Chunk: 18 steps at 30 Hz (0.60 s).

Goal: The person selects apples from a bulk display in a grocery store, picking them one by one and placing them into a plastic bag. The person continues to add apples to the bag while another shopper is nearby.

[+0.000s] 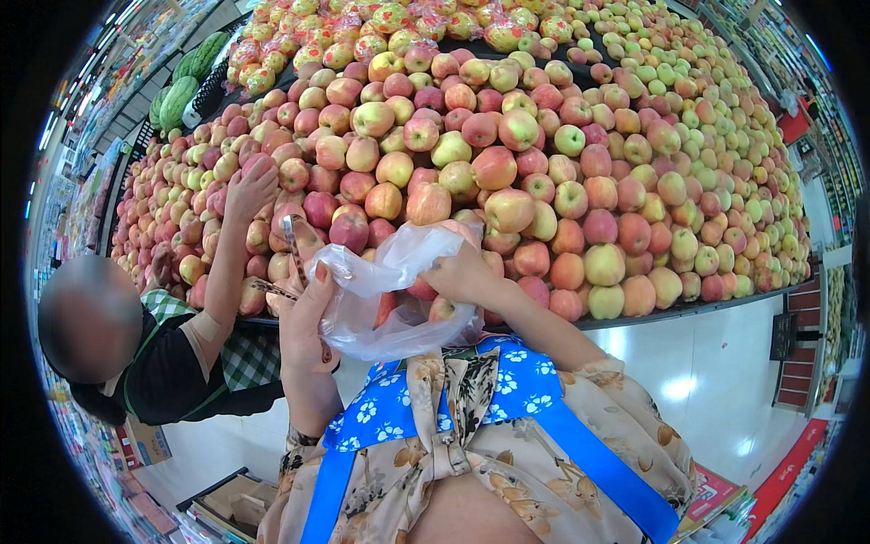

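Observation:
My left hand (309, 309) grips the near left rim of a clear plastic bag (367, 340), thumb on the outside. Thin brown-spotted strips (296, 248), perhaps the arms of a pair of glasses, stick out from the same hand. At the bag's right side, my right hand (459, 272) holds its edge, with film draped over the fingertips. The bag's mouth gapes between my hands. Red and yellow apples (442, 309) show in and through the film; which ones lie inside is hard to tell. Directly beyond is a heaped display of loose apples (510, 211).
On the left, a person (163, 367) in a green checked apron reaches into the apples with one hand (251, 190). Film-wrapped fruit (391, 20) and watermelons (180, 98) sit at the back. The stand's dark edge (693, 309) runs before me. Cardboard boxes (234, 503) stand behind.

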Available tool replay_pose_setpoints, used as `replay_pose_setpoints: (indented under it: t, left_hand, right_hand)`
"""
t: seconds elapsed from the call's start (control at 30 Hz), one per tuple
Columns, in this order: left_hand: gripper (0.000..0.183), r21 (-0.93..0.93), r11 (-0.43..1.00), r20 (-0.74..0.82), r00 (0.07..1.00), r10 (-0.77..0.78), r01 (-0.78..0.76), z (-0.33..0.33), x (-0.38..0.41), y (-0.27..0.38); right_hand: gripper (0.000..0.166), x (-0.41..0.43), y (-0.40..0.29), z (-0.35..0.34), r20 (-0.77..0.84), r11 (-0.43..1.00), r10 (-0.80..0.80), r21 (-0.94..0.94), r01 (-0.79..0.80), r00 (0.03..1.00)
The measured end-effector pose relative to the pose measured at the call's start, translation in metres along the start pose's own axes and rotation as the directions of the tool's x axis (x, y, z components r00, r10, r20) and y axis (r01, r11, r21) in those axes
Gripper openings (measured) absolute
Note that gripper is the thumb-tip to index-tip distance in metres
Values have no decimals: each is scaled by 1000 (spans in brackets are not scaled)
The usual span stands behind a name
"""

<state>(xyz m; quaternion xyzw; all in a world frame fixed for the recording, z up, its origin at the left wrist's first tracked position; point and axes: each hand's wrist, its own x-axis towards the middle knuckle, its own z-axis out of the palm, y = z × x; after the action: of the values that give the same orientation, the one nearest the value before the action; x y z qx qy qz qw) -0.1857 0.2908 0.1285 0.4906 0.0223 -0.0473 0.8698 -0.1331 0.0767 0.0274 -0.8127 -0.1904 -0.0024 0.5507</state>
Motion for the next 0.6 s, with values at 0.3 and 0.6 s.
replay_pose_setpoints:
  t: [0.3, 0.6]
  left_hand:
    - [33, 275, 961, -152, 987, 59, -15, -44, 1, -4]
    - [21, 895, 429, -203, 969, 142, 124, -117, 19, -76]
  right_hand:
    - [23, 4, 17, 7, -72, 805, 409, 498, -323, 910]
    - [18, 15, 38, -10, 94, 351, 674, 832, -430, 732]
